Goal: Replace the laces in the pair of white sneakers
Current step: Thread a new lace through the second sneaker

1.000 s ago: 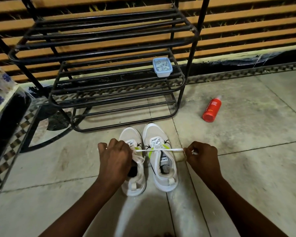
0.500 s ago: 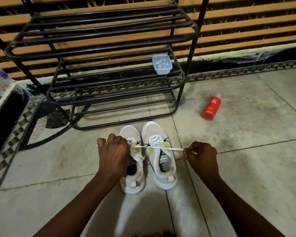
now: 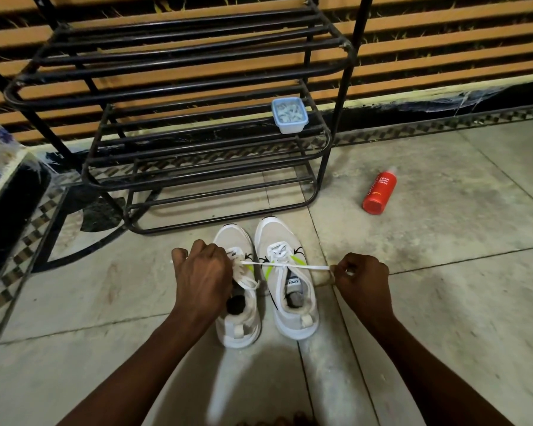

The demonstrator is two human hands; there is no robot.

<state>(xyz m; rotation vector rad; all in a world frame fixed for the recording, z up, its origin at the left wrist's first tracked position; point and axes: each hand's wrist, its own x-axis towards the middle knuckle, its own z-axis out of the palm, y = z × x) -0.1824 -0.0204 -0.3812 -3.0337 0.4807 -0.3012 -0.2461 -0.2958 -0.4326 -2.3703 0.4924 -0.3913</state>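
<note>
Hardly anything has shifted since a second ago: both hands keep their spots and the white lace (image 3: 290,265) stays taut between them. The right hand (image 3: 363,276) pinches the lace's free end out to the side, probably to draw slack through the eyelets. The left hand (image 3: 202,278) is clenched over the throat of the left sneaker (image 3: 239,330), likely bracing it against that pull; whether it grips lace or upper I cannot tell. The lace crosses above the right sneaker (image 3: 293,315), which looks already laced. Both shoes stand side by side on the tiled floor (image 3: 443,302), toes near the black shoe rack (image 3: 179,87). A red body wash bottle (image 3: 379,192) lies well apart.
</note>
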